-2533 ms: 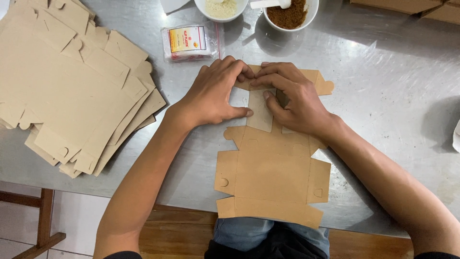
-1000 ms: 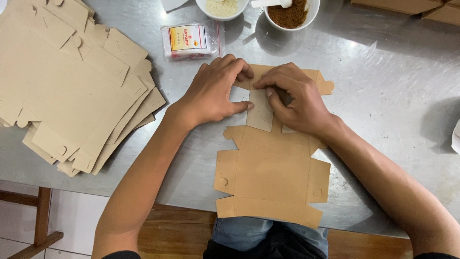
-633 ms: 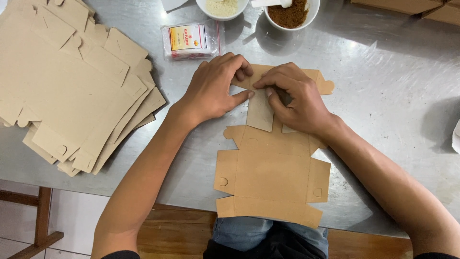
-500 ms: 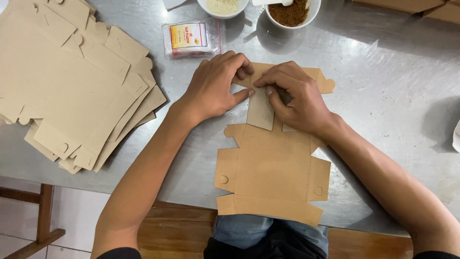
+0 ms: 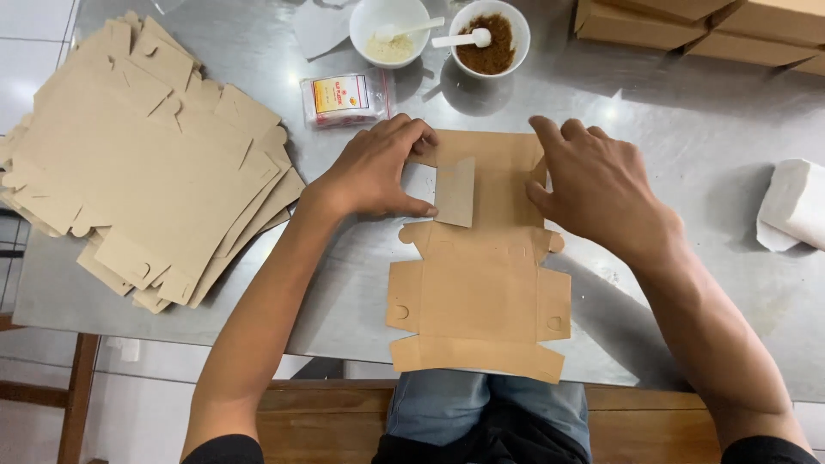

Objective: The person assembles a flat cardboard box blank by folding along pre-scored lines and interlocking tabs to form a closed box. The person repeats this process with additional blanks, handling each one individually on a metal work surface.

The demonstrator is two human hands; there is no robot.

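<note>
A flat brown cardboard box blank [image 5: 481,292] lies on the steel table in front of me, its near edge over the table's front edge. My left hand [image 5: 378,167] pinches the blank's left side flap [image 5: 455,191], which is folded up and over. Over the blank's right side, my right hand [image 5: 593,185] has its fingers spread and its thumb and fingertips pressing on the right flap.
A stack of unfolded brown box blanks [image 5: 137,163] fills the table's left. Behind the blank are a small sealed packet [image 5: 344,97], a white bowl of pale powder [image 5: 391,30] and a white bowl of brown powder [image 5: 490,39], each with a spoon. Closed cardboard boxes [image 5: 687,26] sit far right, a white roll [image 5: 795,206] at right.
My right hand has left the middle flap and moved right to the blank's right side. The left hand still holds the left flap folded over. The view has shifted slightly.
</note>
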